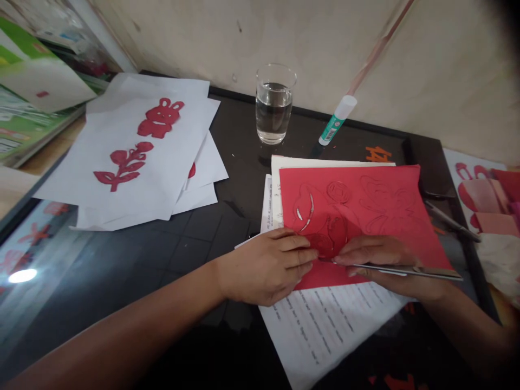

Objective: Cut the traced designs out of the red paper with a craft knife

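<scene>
A sheet of red paper [390,189] with drawn outlines lies in front of me, and a few curved slits are cut through it on the left. My left hand [272,265] rests flat on its lower left part, fingers stretched together. In my right hand [377,257] is a slim metal craft knife [426,272], held low and nearly level. Its tip meets the paper just beside my left fingertips. Under the red sheet are a pale pad [276,187] and a printed page [320,330].
Behind the paper stand a glass of water [274,111] and a glue stick [336,122]. White sheets with red cutouts [158,173] lie at the left. Scissors [455,221] are at the right, near a dark box-like object [430,162]. A wall bounds the black table [195,244].
</scene>
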Demonstrator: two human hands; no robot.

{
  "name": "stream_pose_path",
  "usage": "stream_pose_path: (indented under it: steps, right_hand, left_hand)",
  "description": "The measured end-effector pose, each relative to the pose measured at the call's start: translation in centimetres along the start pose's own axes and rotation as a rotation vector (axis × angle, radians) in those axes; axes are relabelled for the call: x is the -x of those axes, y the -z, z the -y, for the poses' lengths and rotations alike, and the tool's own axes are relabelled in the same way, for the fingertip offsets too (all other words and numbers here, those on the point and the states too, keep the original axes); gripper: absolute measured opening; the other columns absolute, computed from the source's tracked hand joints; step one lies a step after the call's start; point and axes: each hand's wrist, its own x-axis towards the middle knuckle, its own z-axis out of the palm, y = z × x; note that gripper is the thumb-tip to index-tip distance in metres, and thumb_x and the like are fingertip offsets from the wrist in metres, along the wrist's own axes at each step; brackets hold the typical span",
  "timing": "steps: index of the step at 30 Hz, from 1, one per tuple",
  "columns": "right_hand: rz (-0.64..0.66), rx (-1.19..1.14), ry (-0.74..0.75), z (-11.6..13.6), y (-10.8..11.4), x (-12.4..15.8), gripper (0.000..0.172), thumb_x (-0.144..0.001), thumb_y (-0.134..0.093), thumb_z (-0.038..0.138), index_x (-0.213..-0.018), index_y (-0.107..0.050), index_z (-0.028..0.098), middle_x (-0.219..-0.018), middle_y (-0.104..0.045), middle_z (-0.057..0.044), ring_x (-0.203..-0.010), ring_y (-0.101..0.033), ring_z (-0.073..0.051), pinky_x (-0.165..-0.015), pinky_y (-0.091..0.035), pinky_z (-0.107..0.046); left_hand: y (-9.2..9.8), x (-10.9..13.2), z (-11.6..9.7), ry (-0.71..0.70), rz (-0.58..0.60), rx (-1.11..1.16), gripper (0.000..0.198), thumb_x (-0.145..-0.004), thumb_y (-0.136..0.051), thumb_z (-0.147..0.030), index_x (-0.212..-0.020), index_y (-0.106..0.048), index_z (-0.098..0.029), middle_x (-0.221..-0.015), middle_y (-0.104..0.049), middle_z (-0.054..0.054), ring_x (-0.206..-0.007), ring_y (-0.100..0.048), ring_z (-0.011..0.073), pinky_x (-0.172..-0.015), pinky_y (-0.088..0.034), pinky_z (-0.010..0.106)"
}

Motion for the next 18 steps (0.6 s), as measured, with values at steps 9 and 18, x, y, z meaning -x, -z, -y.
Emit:
stream_pose_path:
  steps: [9,18]
  right_hand:
    - [-0.007,0.043,0.010,-0.17,-0.12,0.09,0.021,-0.090,-0.065,0.018,-0.109,-0.072,0.020,-0.094,-0.074,-0.005,-0.084,-0.070,-0.012,-0.072,-0.058,-0.021]
    - [0.064,-0.045,-0.042,-0.66,0.66,-0.24,0.023,-0.088,-0.068,0.018,-0.111,-0.072,0.021,-0.095,-0.073,-0.004,-0.084,-0.070,-0.011,-0.072,-0.055,-0.020]
  left_hand:
    - [0.04,0.15,0.01,-0.001,0.039,0.009,0.030,-0.096,-0.046,-0.026,-0.114,-0.067,-0.015,-0.134,-0.061,0.004,-0.121,-0.053,0.0239,-0.104,-0.040,0.040]
    - [0.33,-0.03,0.37,0.011,0.087,0.081,0.028,-0.094,-0.050,-0.024,-0.116,-0.064,-0.015,-0.136,-0.060,0.003,-0.123,-0.049,0.0242,-0.106,-0.037,0.041]
